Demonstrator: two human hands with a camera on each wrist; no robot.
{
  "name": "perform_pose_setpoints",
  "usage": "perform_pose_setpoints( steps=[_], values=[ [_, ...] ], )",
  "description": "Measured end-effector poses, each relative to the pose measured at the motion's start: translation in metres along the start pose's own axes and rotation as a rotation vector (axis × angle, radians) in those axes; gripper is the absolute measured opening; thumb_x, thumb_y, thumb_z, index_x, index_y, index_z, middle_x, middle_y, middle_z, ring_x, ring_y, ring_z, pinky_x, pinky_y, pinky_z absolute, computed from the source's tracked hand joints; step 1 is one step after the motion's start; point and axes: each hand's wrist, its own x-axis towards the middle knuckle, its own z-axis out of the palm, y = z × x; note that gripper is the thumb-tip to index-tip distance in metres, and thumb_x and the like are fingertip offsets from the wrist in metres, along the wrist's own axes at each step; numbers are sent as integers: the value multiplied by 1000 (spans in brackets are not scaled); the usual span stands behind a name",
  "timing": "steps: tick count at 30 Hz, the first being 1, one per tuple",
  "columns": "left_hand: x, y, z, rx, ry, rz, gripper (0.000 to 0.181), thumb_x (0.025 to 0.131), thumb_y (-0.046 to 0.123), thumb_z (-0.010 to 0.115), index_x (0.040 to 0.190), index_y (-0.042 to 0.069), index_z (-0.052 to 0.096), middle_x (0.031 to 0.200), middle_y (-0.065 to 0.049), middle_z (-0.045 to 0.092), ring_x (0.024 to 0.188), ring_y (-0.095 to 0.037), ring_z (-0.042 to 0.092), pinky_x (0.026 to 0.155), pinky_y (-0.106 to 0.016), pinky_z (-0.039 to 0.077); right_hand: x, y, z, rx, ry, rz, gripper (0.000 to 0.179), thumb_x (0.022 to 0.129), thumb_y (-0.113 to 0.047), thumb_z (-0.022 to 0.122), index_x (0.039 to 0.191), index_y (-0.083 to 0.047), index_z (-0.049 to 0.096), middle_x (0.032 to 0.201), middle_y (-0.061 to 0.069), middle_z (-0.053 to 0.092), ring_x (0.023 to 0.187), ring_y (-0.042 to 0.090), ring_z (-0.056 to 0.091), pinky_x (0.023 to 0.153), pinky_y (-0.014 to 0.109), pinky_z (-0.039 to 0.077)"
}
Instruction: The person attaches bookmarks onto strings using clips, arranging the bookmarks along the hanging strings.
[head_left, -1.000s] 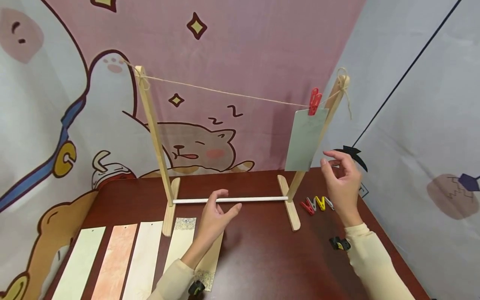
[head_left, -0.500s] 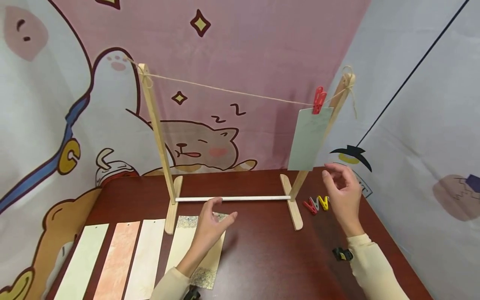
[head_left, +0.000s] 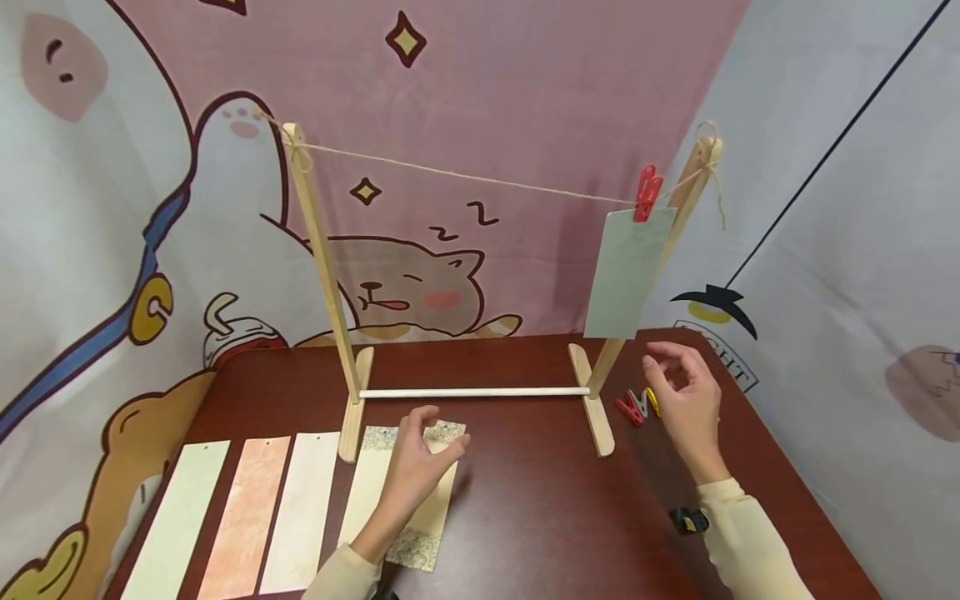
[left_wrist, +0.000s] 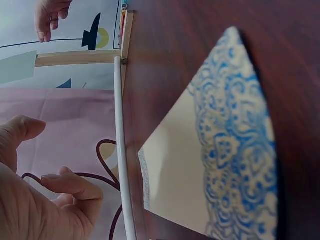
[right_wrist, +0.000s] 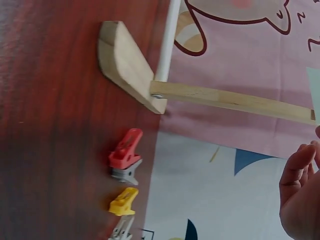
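My left hand [head_left: 416,471] hovers over a cream card with a lacy patterned band at each end [left_wrist: 175,170], its thumb and fingers apart and loosely bent, holding nothing. To the right, my right hand [head_left: 686,408] is in the air close to several small clothespins; its fingers curve loosely and grip nothing. The red clothespin [right_wrist: 125,150] lies beside a grey one [right_wrist: 127,173] and a yellow one [right_wrist: 124,202]. A pale green card [head_left: 628,279] hangs from the twine [head_left: 465,177] by red clothespins [head_left: 648,193], near the right post.
The twine is tied between two wooden posts [head_left: 318,250], joined low down by a white rod [head_left: 472,392]. Three punched cards lie on the left: light green [head_left: 176,517], orange [head_left: 245,512] and off-white [head_left: 302,508]. A cartoon-printed cloth [head_left: 525,92] stands behind the dark red table [head_left: 540,517].
Both hands have come lower, the left over the patterned card and the right toward the clothespins. The head view has shifted slightly. The hanging card stays clipped.
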Motion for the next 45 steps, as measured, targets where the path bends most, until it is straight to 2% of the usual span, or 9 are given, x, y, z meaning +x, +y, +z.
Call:
perform_pose_setpoints(
  steps=[2,5,13,23,30,37,45],
  values=[
    [-1,-2,-1,13,8,-2,69,85,30,92,139,2,59,131,-22,59,115,-40,59,91,-48,50,-2,6,0,-2,-16,8,23,104,-14,77,127,-11,78,102,2,64,82,14,53,67,22,40],
    [-4,-5,-2,20,10,-14,70,85,29,92,140,0,59,133,-23,59,127,-43,57,100,-57,50,-5,12,0,-10,-34,16,23,104,-16,77,126,-11,78,101,0,63,81,15,53,67,22,41],
    [-11,-11,-9,19,10,-46,75,85,30,92,142,-5,57,138,-24,58,131,-43,58,106,-60,49,-10,19,1,-49,-61,47,25,104,-17,76,127,-8,76,105,3,62,84,14,53,68,20,39],
    [-18,-17,-12,72,37,-56,71,83,28,93,136,-7,61,126,-20,61,118,-37,60,100,-53,50,-20,33,0,-123,-98,83,27,104,-18,77,129,-9,76,107,5,60,86,17,51,65,19,38],
    [-22,-16,-18,146,58,-86,69,83,28,92,135,-7,62,119,-19,61,103,-35,61,86,-47,51,-24,41,1,-176,-138,119,28,103,-19,78,128,-7,75,106,10,59,88,18,51,66,22,37],
    [-25,-19,-20,159,69,-104,67,80,23,93,132,-8,64,111,-17,61,95,-32,60,81,-43,50,-25,45,0,-260,-222,167,30,104,-21,77,128,-3,75,114,17,62,89,20,53,61,23,42],
    [-28,-23,-19,180,67,-113,64,80,20,93,129,-10,66,108,-15,62,88,-26,57,78,-44,50,-26,55,-2,-294,-316,189,33,103,-24,79,126,0,75,111,19,62,88,27,57,60,26,46]
  ],
)
